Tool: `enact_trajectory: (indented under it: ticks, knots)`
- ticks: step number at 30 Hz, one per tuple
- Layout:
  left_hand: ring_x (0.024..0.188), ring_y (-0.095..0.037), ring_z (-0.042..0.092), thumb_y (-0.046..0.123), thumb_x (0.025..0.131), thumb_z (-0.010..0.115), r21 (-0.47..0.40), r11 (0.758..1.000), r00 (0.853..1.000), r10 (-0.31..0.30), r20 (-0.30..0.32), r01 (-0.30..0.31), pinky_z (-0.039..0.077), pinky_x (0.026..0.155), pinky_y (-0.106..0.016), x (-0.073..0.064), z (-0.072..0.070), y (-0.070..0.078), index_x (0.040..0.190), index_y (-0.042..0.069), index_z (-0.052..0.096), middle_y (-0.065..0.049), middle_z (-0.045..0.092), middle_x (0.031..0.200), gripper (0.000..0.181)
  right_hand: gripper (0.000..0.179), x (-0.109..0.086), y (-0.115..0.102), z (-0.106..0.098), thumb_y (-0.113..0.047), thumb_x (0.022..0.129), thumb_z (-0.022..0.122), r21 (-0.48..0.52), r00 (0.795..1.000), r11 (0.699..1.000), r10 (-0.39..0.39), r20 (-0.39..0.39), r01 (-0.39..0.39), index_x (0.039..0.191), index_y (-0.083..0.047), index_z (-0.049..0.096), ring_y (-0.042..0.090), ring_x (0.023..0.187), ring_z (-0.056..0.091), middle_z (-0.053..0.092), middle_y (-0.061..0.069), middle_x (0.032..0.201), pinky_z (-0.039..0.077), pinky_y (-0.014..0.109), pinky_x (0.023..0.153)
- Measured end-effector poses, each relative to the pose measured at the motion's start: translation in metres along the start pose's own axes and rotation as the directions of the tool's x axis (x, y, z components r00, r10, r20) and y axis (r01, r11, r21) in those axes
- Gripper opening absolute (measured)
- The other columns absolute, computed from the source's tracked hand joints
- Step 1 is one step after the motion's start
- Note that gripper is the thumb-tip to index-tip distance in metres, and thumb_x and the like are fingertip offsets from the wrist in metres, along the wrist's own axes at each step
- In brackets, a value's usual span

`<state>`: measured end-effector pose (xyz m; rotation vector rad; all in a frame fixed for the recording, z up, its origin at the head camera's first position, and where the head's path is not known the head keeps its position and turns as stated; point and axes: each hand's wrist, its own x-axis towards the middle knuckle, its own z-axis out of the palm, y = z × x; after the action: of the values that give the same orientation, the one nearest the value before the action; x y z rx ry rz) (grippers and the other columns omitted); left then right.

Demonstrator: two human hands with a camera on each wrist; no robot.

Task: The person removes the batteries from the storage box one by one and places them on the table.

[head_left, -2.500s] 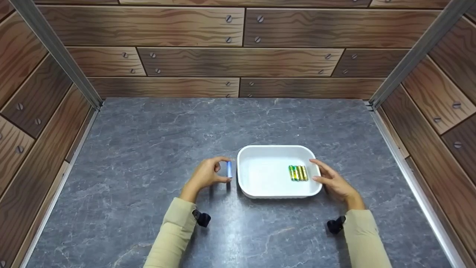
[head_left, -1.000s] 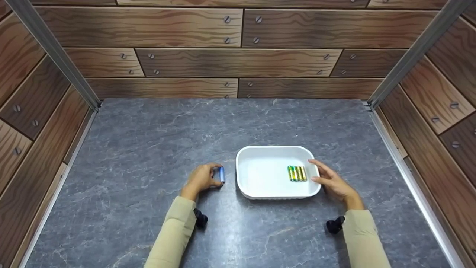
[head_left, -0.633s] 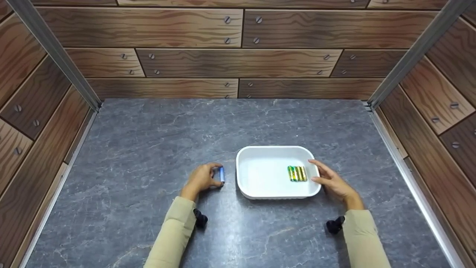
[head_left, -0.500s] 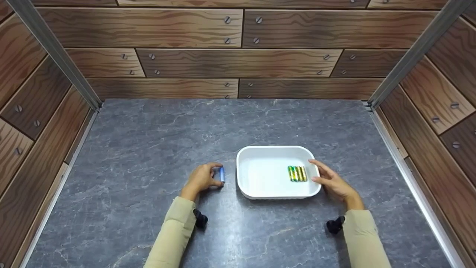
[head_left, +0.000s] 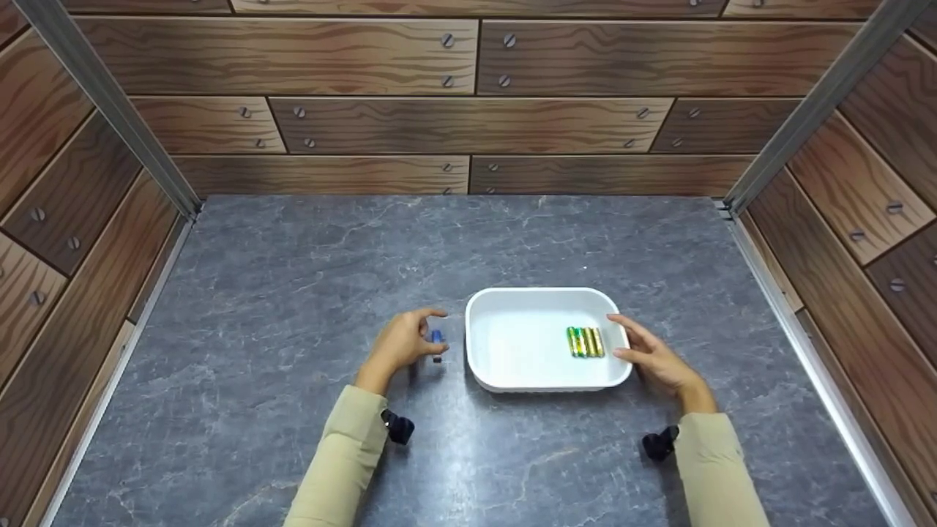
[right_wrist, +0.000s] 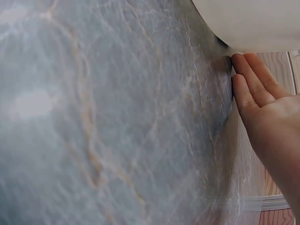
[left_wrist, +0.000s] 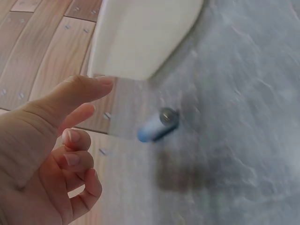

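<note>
My left hand [head_left: 402, 340] hovers with thumb and index finger spread apart, nothing held between them. A blue battery [head_left: 437, 336] with a dark end lies on the table, its middle covered by the thumb in the head view. The left wrist view shows this blue battery [left_wrist: 157, 126] clear of my fingers, slightly blurred. At the right end of a white tray [head_left: 512, 340], my right hand [head_left: 655, 359] rests its thumb and index fingertips on the rim. Its other fingers extend straight by the outer wall in the right wrist view. Several green and gold batteries [head_left: 585, 342] lie side by side in the tray.
The grey marbled table [head_left: 329, 256] is bounded by wood-patterned panels [head_left: 366, 124] at the back and sides. Metal rails run along the left and right edges. A small black camera [head_left: 399, 426] is strapped at each wrist.
The left hand carried the blue battery left and down to the table, then let go of it. Thumb and index have parted and lifted away. Right hand and tray have hardly moved.
</note>
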<state>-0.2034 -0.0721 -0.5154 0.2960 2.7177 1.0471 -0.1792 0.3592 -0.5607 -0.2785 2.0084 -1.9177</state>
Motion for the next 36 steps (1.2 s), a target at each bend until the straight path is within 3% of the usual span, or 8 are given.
enact_trajectory:
  ticks: [9, 19, 26, 31, 36]
  knots:
    - [0.056, -0.011, 0.033, 0.021, 0.077, 0.08, -0.027, 0.996, 0.996, 0.088, -0.026, -0.089, 0.027, 0.054, -0.024, -0.002, -0.002, 0.024, 0.123, 0.016, 0.066, 0.003, 0.043, 0.067, 0.048, 0.065, -0.002, 0.0, 0.0, 0.0, 0.092, 0.057, 0.015, 0.998, 0.998, -0.055, 0.012, 0.055, 0.149, 0.002, 0.026, -0.008, 0.123, 0.048, 0.05, -0.016, 0.136, 0.044, 0.014, 0.096]
    - [0.058, -0.011, 0.033, 0.026, 0.079, 0.079, -0.026, 0.98, 0.979, 0.198, -0.039, -0.199, 0.028, 0.056, -0.022, -0.002, 0.001, 0.049, 0.121, 0.016, 0.066, 0.003, 0.044, 0.069, 0.045, 0.067, -0.003, 0.005, 0.001, 0.002, 0.091, 0.058, 0.002, 0.99, 0.99, -0.14, 0.023, 0.14, 0.15, 0.002, 0.026, -0.006, 0.123, 0.051, 0.052, -0.017, 0.136, 0.048, 0.015, 0.093]
    - [0.059, -0.01, 0.035, 0.029, 0.08, 0.078, -0.01, 0.975, 0.975, 0.221, -0.012, -0.221, 0.028, 0.056, -0.022, 0.0, 0.005, 0.06, 0.123, 0.018, 0.065, -0.012, 0.059, 0.077, 0.046, 0.068, 0.0, 0.01, 0.008, 0.002, 0.09, 0.059, -0.02, 0.985, 0.988, -0.156, -0.075, 0.155, 0.149, 0.007, 0.024, -0.009, 0.127, 0.046, 0.051, -0.017, 0.139, 0.042, 0.011, 0.097]
    - [0.058, -0.01, 0.032, 0.028, 0.08, 0.078, -0.019, 0.97, 0.97, 0.242, 0.007, -0.241, 0.028, 0.057, -0.022, 0.002, 0.01, 0.066, 0.123, 0.018, 0.066, -0.003, 0.048, 0.07, 0.045, 0.065, 0.001, 0.011, 0.014, 0.007, 0.089, 0.056, -0.044, 0.976, 0.987, -0.161, -0.148, 0.156, 0.147, 0.008, 0.026, -0.007, 0.129, 0.045, 0.05, -0.015, 0.142, 0.04, 0.009, 0.1]
    - [0.059, -0.009, 0.032, 0.027, 0.08, 0.078, -0.022, 0.962, 0.962, 0.272, 0.021, -0.272, 0.027, 0.057, -0.021, 0.005, 0.018, 0.076, 0.122, 0.017, 0.066, 0.006, 0.04, 0.069, 0.045, 0.06, 0.001, 0.009, 0.016, 0.009, 0.088, 0.057, -0.068, 0.968, 0.987, -0.156, -0.198, 0.145, 0.144, 0.009, 0.033, -0.006, 0.122, 0.051, 0.056, -0.016, 0.135, 0.043, 0.01, 0.095]
